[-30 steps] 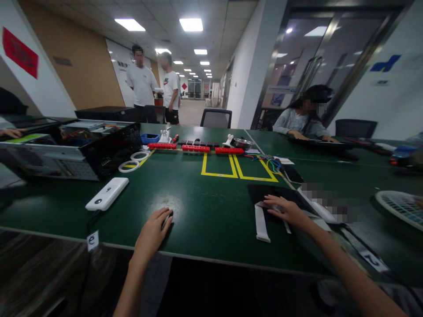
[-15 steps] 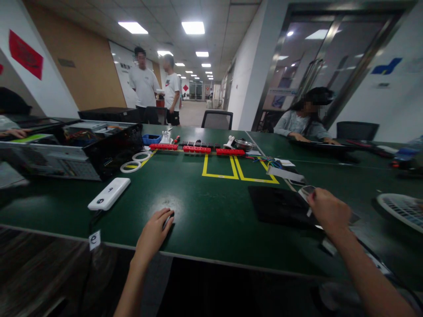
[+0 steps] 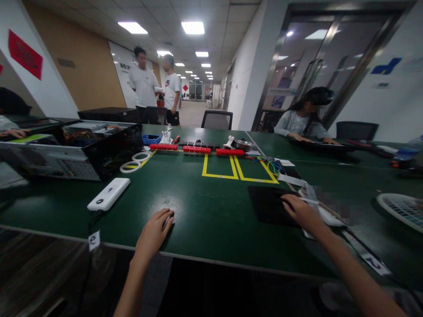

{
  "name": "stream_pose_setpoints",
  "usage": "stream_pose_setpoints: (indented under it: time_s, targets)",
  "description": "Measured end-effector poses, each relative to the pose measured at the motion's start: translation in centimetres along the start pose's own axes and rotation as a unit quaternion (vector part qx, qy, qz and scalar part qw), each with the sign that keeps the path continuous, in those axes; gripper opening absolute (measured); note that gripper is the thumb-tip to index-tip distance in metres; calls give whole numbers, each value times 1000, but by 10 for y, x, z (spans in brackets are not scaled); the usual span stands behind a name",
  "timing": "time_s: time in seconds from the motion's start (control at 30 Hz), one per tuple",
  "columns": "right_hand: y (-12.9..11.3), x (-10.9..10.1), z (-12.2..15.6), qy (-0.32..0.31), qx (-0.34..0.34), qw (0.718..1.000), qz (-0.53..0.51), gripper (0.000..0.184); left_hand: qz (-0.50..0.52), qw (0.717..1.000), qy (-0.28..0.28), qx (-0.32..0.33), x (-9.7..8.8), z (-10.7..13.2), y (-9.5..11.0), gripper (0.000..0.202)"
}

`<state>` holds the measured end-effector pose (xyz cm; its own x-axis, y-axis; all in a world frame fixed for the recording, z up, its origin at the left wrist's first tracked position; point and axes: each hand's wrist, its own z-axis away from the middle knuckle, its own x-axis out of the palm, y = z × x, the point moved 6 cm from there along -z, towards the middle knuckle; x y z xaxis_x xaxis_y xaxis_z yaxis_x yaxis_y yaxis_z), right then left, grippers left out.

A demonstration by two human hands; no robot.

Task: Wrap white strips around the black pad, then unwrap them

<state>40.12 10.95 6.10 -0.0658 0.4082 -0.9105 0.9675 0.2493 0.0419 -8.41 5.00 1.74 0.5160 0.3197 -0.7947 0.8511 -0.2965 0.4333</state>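
Note:
On the dark green table (image 3: 205, 220), my left hand (image 3: 153, 233) rests closed over a small dark computer mouse (image 3: 169, 216), which is mostly covered by the fingers. My right hand (image 3: 302, 215) is stretched above the black mat (image 3: 264, 204), its fingers extended and slightly bent, holding nothing that I can see. Just beyond the right wrist lie a pale strip (image 3: 309, 200) and a white device (image 3: 328, 216) with a black cable. What lies under the right palm is hidden.
A white power bank-like box (image 3: 109, 193) lies left, near an open computer case (image 3: 99, 152). Red blocks (image 3: 197, 149) line the back behind yellow tape frames (image 3: 220, 177). A white basket (image 3: 401, 209) stands right. Another person (image 3: 307, 119) sits across the table.
My right hand has shifted left over the black mat, and its fist has opened out. The pale things near it lie differently. My left hand has stayed in place.

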Motion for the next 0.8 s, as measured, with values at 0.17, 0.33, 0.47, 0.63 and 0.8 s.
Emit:
stream_pose_setpoints:
  time_s: [0.17,0.33,0.47,0.63,0.8]
  targets:
    - [-11,26,3,-44,16,999,-4,51,0,1000,7,2,-1,0,0,32]
    - [-7,35,6,-124,98,987,-3,58,-6,1000,5,5,1,-1,-1,32]
    - [-22,36,5,-172,113,978,-33,60,-8,1000,-1,3,1,0,-1,33]
    - [-62,33,-1,-192,91,977,-8,64,-2,1000,6,4,-1,0,0,32]
    - [-115,30,-9,-179,60,982,20,65,-2,1000,4,3,1,0,-1,32]
